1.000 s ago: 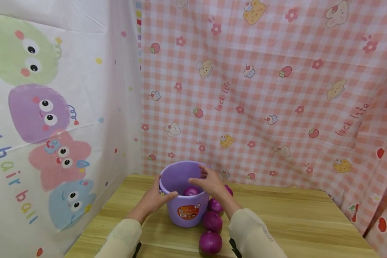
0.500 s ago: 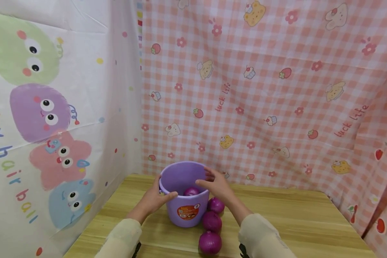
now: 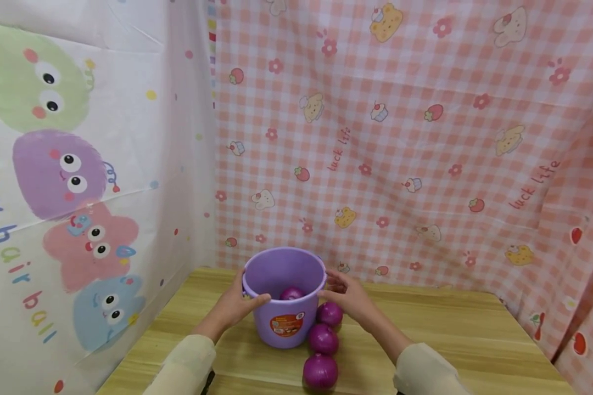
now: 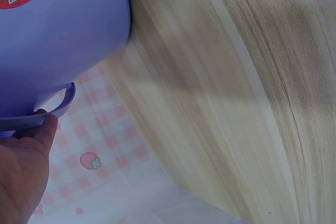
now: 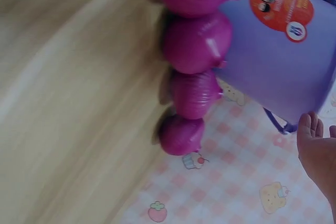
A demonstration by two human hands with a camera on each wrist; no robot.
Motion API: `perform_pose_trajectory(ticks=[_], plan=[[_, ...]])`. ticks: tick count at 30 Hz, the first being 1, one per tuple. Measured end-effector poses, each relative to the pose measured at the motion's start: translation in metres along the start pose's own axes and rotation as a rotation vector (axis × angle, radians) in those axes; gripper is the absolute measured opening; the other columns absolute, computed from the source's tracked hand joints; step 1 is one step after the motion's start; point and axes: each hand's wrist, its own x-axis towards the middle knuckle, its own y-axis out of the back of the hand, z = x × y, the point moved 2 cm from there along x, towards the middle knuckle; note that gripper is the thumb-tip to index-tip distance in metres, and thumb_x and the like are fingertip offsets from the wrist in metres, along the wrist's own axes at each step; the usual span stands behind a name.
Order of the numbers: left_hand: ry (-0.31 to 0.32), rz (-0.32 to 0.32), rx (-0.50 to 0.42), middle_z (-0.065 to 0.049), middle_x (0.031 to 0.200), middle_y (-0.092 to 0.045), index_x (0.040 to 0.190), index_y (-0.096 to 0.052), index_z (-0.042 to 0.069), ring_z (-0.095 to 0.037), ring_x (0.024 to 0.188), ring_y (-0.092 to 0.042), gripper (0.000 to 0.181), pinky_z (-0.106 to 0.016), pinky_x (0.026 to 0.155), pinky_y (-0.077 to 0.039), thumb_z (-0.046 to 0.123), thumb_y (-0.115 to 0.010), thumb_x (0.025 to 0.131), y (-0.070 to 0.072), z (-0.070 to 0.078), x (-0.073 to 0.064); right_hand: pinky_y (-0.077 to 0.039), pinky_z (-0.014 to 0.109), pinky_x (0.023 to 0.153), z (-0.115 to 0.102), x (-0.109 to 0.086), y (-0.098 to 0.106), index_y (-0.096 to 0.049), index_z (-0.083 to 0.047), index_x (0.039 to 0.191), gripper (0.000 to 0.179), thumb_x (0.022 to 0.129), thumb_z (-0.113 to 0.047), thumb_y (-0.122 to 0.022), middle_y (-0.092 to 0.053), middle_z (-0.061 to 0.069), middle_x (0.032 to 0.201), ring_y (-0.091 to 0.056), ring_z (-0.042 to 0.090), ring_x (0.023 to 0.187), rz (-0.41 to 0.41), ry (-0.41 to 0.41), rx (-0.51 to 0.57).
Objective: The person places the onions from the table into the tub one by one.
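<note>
A purple bucket (image 3: 283,323) with a red sticker stands upright on the wooden table, and one purple onion (image 3: 291,294) shows inside it. My left hand (image 3: 230,309) grips the bucket's left rim, thumb over the edge; in the left wrist view its fingers (image 4: 46,132) curl at the rim beside the handle (image 4: 68,98). Beside the bucket's right rim is my right hand (image 3: 351,299), fingers relaxed and holding nothing; whether it touches the rim I cannot tell. A row of several purple onions (image 5: 197,43) runs along the bucket's right side. The farthest onion is hidden behind my right hand in the head view.
The wooden table (image 3: 425,329) extends to the right of the onions. A pink checked cloth (image 3: 400,137) hangs behind the table, and a white cartoon-printed cloth (image 3: 178,137) hangs on the left.
My right hand has moved from over the bucket's opening rightward to outside its right rim. The left hand, bucket and onions look the same.
</note>
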Motion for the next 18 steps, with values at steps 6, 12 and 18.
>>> perform_pose_trajectory(ticks=[6,12,18], plan=[[-0.011,-0.002,-0.006,-0.029,0.147,-0.042,0.157,-0.016,0.01,-0.045,0.134,-0.042,0.107,-0.063,0.108,-0.032,0.053,-0.078,0.081,0.0,-0.002,0.001,-0.051,0.044,0.094,0.017,-0.02,0.008,-0.047,0.004,0.143,0.065,0.089,-0.021,-0.075,-0.059,0.017,0.126,-0.058,0.036,0.116,-0.085,-0.007,-0.033],[-0.011,-0.003,-0.011,-0.029,0.147,-0.042,0.157,-0.016,0.009,-0.045,0.134,-0.042,0.107,-0.062,0.109,-0.032,0.052,-0.078,0.081,-0.001,-0.002,0.001,-0.052,0.046,0.094,0.034,-0.042,0.013,-0.046,0.002,0.145,0.066,0.09,-0.023,-0.074,-0.059,0.021,0.127,-0.056,0.04,0.117,-0.173,-0.01,-0.037],[-0.003,-0.001,-0.001,-0.029,0.148,-0.042,0.157,-0.015,0.01,-0.045,0.134,-0.042,0.108,-0.063,0.109,-0.032,0.054,-0.078,0.081,-0.001,-0.002,0.001,-0.049,0.045,0.098,0.05,-0.06,0.019,-0.047,0.006,0.142,0.064,0.091,-0.022,-0.073,-0.055,0.025,0.133,-0.055,0.037,0.117,-0.236,0.003,-0.055]])
